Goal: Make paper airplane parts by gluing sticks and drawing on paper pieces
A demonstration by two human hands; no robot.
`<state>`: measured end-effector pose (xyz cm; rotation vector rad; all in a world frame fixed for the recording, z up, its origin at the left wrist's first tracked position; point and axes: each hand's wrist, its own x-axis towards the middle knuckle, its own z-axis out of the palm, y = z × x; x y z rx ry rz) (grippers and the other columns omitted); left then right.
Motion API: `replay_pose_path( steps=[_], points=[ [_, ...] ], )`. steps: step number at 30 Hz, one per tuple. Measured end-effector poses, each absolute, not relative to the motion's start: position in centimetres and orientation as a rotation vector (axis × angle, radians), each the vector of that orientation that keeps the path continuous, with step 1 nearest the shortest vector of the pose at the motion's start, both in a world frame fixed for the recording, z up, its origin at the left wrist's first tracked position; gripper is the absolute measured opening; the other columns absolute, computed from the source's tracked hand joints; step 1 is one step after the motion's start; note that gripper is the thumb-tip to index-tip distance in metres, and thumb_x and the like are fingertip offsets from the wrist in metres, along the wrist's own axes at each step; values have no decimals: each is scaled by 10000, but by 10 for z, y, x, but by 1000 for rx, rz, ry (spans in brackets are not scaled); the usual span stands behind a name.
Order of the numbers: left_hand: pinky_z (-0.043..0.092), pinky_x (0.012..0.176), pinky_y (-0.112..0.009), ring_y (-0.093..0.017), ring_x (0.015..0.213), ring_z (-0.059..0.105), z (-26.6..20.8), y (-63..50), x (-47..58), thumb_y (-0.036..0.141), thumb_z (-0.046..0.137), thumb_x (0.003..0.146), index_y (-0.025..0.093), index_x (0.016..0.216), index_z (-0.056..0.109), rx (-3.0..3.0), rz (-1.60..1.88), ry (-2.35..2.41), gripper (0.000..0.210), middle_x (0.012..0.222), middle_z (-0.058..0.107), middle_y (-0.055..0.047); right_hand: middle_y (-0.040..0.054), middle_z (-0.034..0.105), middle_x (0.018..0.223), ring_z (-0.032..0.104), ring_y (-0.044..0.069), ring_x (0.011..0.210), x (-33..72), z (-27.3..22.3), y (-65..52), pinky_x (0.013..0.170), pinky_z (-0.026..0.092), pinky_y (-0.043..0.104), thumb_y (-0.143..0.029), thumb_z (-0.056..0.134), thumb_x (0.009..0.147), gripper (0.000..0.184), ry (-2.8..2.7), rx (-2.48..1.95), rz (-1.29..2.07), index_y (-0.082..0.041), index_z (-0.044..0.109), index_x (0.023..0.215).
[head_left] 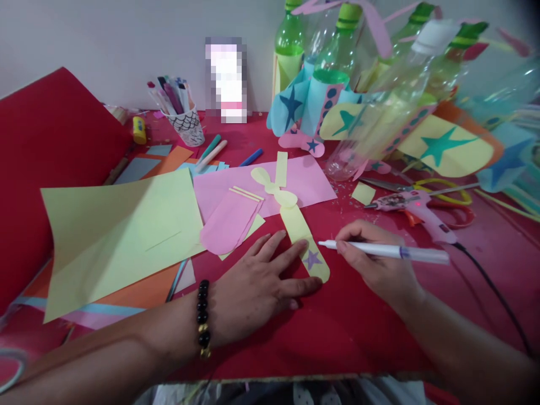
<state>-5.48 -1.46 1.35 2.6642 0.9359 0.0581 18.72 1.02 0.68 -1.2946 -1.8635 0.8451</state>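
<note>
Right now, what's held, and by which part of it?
Right hand: white marker, by the barrel just behind its tip. Left hand: nothing gripped, just lying partly over the yellow strip.

"What stands along the back?"
"A patterned cup [188, 129] full of pens [172, 95], near the pale wall [126, 34]. Over to its right there's a crowd of plastic bottles [335, 62], several with green caps."
"And on the right?"
"A pale pink glue gun [428, 214], its red light lit, its dark cord [493, 284] trailing away. Yellow-handled scissors [422, 184] lie just beyond."
"Any loose markers?"
"A blue one [252, 157], between cup and bottles."
</note>
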Motion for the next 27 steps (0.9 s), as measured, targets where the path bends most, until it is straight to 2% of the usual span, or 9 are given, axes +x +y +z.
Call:
replay_pose_path(
  steps=[9,15,22,27],
  points=[
    [299,1089,-609,-401,1409,234,7,-14,-59,429,487,965,464,1391,447,2703,87,925,429,1590,224,-38,-39,531,584,436,100,514,192,-1,21,485,323,238,-257,605,844,113,-1520,-1278,1077,-191,590,754],
    [350,1044,-601,-408,1355,301,8,-12,-59,473,521,935,463,1424,399,2755,109,922,504,1568,277,-54,-44,548,552,440,96,488,196,-16,27,472,302,233,-267,625,836,96,-1296,-1225,1163,-190,612,779],
    [365,1053,-491,-310,1207,431,6,-2,-63,484,516,937,332,1484,350,2778,283,847,592,1469,444,-75,-38,565,588,451,90,488,196,-18,25,465,310,228,-261,622,830,110,-1267,-1186,1148,-190,596,750],
    [424,1002,-396,-249,1124,496,15,1,-64,410,477,975,244,1445,418,2655,379,861,501,1354,570,-64,-34,572,608,459,96,500,196,-17,22,481,334,235,-279,612,849,105,-1275,-1188,1106,-195,601,787]
  ],
)
